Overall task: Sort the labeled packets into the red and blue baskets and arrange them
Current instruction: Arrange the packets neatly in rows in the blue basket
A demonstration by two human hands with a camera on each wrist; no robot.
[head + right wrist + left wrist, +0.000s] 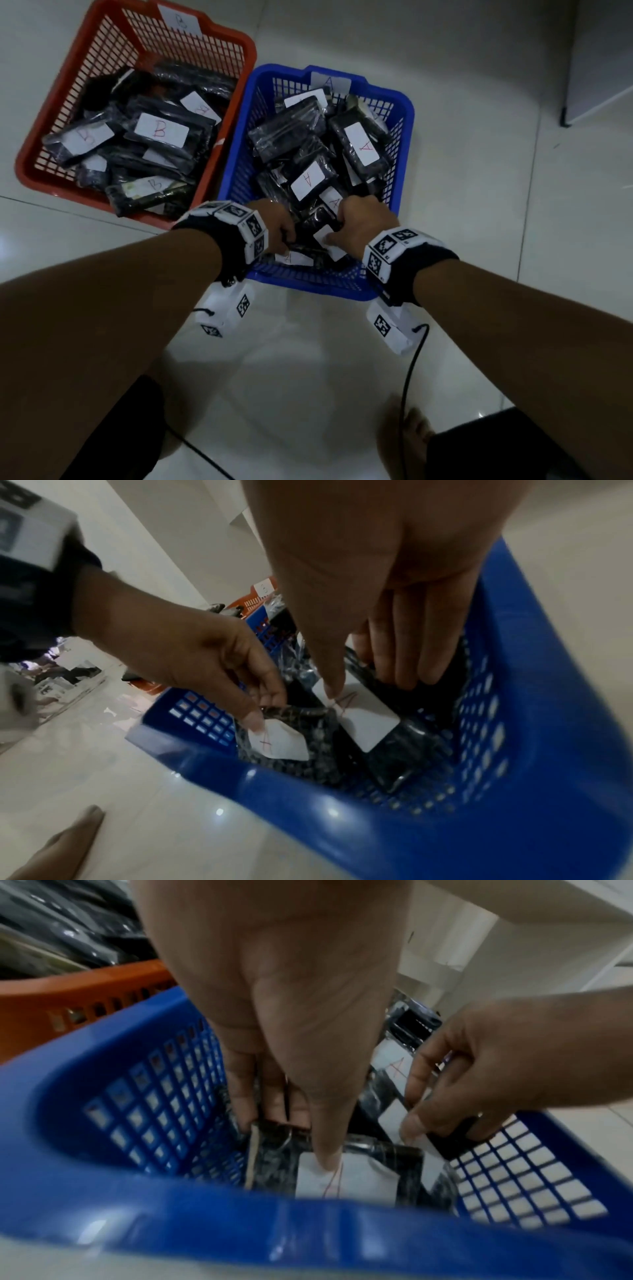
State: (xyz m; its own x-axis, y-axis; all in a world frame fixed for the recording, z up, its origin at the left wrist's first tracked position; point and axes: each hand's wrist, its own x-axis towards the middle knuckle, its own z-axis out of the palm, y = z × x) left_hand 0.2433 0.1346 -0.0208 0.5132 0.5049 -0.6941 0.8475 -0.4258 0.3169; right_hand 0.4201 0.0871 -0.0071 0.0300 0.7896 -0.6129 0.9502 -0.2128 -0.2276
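1. Where the two baskets stand side by side on the tiled floor, the blue basket touches the red basket along one long wall, and bare floor lies open to the blue basket's right and in front of its near rim.
2. The blue basket is crowded with dark packets labelled A, heaped close to rim height; the red basket holds packets labelled B.
3. A grey cabinet stands well apart at the far right, and a black cable trails over the floor near a bare foot.
4. Both hands reach down inside the blue basket's near end, hemmed in by its mesh walls.
5. The left hand pinches the top edge of a packet standing against the near wall, thumb on its white label.
6. The right hand grips a neighbouring packet, thumb on its label and fingers curled behind it.
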